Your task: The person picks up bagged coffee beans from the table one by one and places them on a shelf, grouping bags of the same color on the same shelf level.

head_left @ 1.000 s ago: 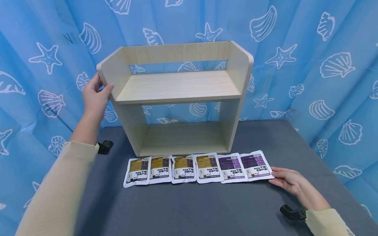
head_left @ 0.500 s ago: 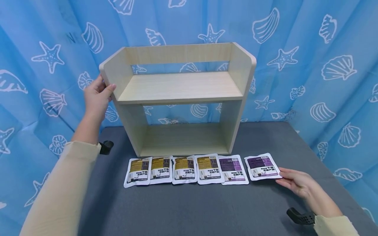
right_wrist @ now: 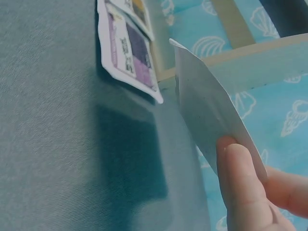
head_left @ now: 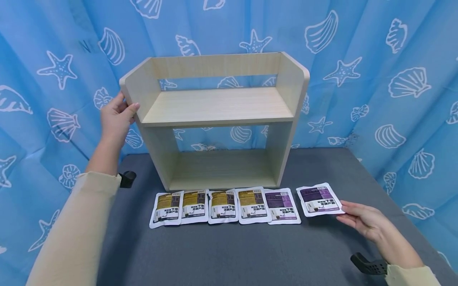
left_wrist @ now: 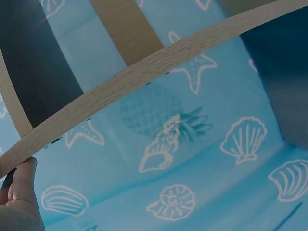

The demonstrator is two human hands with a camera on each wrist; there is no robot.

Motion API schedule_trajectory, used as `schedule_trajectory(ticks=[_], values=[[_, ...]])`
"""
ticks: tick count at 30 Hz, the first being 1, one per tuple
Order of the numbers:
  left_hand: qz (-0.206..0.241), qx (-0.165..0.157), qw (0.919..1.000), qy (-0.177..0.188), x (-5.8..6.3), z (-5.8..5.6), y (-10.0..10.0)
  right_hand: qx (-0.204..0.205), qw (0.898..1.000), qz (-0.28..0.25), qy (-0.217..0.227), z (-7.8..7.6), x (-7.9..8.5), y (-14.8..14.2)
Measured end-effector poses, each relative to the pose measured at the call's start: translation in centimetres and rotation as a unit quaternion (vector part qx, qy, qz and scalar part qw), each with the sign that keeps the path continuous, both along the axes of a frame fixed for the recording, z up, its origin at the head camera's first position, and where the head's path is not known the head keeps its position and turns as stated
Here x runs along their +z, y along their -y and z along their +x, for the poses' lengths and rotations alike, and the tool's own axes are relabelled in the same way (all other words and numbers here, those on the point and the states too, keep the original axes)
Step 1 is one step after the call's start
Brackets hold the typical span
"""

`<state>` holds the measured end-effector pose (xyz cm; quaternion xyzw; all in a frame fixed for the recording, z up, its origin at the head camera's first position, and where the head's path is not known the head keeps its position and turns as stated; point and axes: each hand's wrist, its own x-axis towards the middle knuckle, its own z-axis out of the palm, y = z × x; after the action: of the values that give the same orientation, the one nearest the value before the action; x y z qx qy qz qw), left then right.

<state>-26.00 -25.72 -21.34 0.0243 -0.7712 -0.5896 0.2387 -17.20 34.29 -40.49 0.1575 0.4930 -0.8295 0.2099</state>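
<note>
A purple-labelled packet hangs above the dark table, its near corner pinched between the thumb and fingers of the right hand. Beside it, five packets lie in a row before the wooden shelf, whose side the left hand grips.

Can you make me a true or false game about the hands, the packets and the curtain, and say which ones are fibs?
1. The right hand pinches a purple packet. True.
2. The left hand holds a packet too. False: it grips the side of the wooden shelf.
3. Four gold packets lie side by side in front of the shelf. True.
4. Only one packet is purple. False: another purple packet lies at the end of the row.
5. The blue curtain hangs behind the shelf. True.
</note>
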Motion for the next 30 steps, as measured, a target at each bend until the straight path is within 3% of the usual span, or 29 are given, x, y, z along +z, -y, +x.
schedule_trajectory(ticks=[11, 30], values=[[-0.013, -0.009, 0.9999, 0.008, 0.1, -0.1, 0.2, 0.003, 1.000, -0.006, -0.016, 0.5, 1.7, 1.0], [-0.024, -0.006, 0.9997, 0.007, 0.0, -0.1, 0.3, 0.051, 0.995, -0.041, -0.080, 0.6, 4.0, 3.3]])
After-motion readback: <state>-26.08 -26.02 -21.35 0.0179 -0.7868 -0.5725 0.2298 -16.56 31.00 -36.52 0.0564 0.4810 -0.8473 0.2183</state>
